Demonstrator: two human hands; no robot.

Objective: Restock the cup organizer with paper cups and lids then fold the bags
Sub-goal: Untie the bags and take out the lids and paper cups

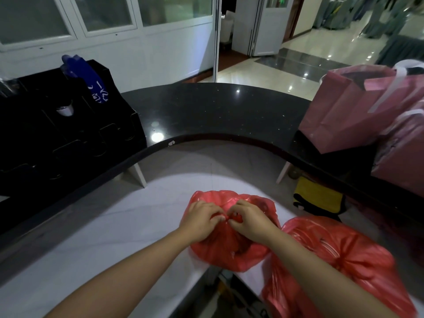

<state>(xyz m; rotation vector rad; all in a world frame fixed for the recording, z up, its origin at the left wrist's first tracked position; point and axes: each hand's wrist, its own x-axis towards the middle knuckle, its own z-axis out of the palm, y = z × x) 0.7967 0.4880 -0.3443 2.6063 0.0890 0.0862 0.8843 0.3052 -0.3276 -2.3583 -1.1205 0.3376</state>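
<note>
A tied red plastic bag [229, 253] lies on the white lower counter [114, 226] in front of me. My left hand [202, 220] and my right hand [250, 219] meet on top of it, and both pinch the knot at its mouth with curled fingers. A second red plastic bag [339, 260], also knotted, lies to the right of the first. The black cup organizer [68, 134] stands at the left on the black upper counter [206, 111]. A white paper cup [65, 109] shows in one of its slots. The bags' contents are hidden.
A blue packet [91, 81] leans on top of the organizer. Pink paper gift bags [358, 111] stand on the upper counter at the right. A yellow and black object [319, 198] sits under that counter. White supports hold the upper counter above the lower one.
</note>
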